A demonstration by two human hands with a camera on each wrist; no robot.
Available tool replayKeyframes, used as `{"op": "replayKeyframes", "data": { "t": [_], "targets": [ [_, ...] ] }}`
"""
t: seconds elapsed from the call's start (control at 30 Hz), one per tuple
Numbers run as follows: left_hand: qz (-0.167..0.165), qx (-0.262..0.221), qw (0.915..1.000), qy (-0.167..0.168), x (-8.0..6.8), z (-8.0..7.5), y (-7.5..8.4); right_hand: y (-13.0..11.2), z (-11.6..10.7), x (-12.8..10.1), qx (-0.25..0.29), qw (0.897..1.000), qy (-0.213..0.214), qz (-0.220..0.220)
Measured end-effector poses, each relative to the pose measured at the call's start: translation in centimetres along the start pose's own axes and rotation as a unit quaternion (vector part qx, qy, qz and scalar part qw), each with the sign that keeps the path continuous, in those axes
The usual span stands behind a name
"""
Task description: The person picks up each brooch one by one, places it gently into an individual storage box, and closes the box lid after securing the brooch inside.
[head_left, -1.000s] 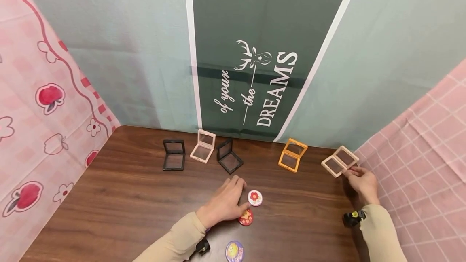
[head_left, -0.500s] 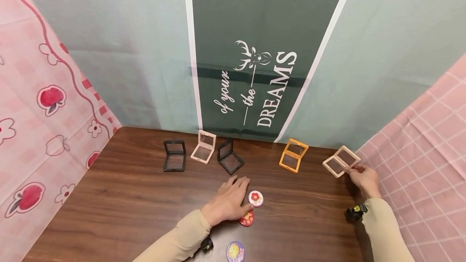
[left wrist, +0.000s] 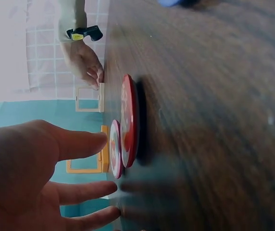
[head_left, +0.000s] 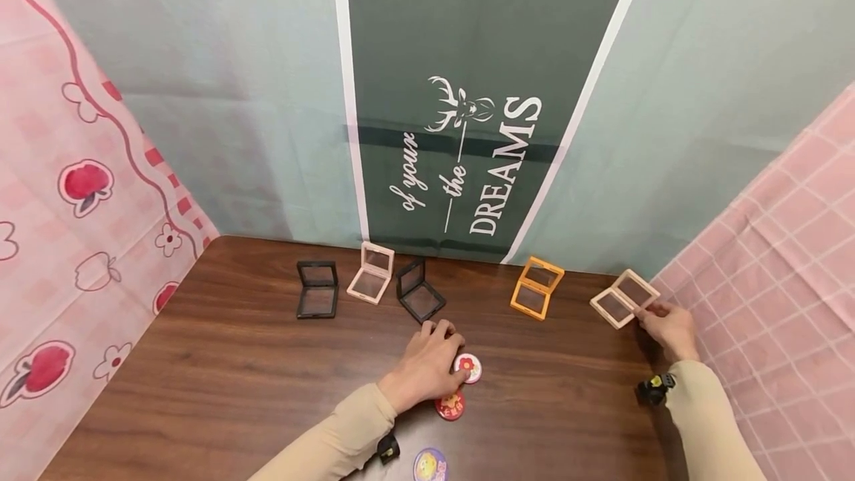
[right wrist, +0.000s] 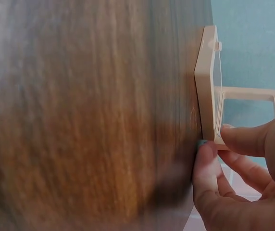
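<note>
**Both hands down on the worktop**

My right hand [head_left: 670, 326] pinches the near corner of the beige frame case [head_left: 624, 298], lower right of the head view, lying open on the worktop [head_left: 234, 370]. My left hand [head_left: 427, 364], centre bottom, rests relaxed with fingers spread, grasping nothing, touching the white flower badge [head_left: 470, 367]. A red badge [head_left: 450, 405] lies just below it.

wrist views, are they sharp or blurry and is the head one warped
Left wrist view: the left hand up close is soft, the round red badge fairly crisp, the near wood smeared. Right wrist view: the brown wooden table is blurred, the beige square frame case sharp. Head view: wide-angle, backdrop stripes splay outward.
</note>
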State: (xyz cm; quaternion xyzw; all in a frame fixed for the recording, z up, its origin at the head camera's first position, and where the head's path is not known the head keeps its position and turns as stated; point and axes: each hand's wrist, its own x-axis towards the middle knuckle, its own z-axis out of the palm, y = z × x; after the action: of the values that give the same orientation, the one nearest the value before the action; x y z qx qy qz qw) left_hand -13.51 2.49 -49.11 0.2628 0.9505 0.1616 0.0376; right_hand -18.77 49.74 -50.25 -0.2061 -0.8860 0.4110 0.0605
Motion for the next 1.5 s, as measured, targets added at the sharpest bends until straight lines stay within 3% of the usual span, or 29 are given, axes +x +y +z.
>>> {"op": "replayKeyframes", "data": {
  "t": [0.33,0.53,0.63,0.83,1.07,1.33,1.5],
  "targets": [
    [0.004,-0.005,0.9997,0.023,0.4,0.6,0.1,1.0,-0.1,0.2,-0.033,0.999,0.001,-0.004],
    [-0.002,-0.009,0.9997,0.021,0.7,0.7,0.2,1.0,-0.3,0.5,0.008,1.0,-0.009,-0.01],
    [-0.006,-0.023,0.9996,0.014,0.9,0.7,0.3,1.0,-0.5,0.4,0.027,0.999,-0.011,-0.015],
    [0.003,-0.07,0.9976,0.006,1.3,0.5,0.1,1.0,-0.5,0.0,-0.006,1.0,-0.006,-0.028],
    [-0.006,-0.184,0.9826,-0.02,1.6,0.1,-0.2,0.4,-0.2,-0.5,-0.045,0.998,-0.008,-0.039],
    [0.001,-0.224,0.9744,-0.025,1.8,-0.1,-0.4,0.0,-0.3,-1.6,-0.098,0.993,-0.003,-0.062],
    [-0.006,-0.272,0.9609,-0.051,2.0,-0.1,-0.8,0.1,0.0,-2.7,-0.122,0.99,-0.004,-0.075]
  ]
}}
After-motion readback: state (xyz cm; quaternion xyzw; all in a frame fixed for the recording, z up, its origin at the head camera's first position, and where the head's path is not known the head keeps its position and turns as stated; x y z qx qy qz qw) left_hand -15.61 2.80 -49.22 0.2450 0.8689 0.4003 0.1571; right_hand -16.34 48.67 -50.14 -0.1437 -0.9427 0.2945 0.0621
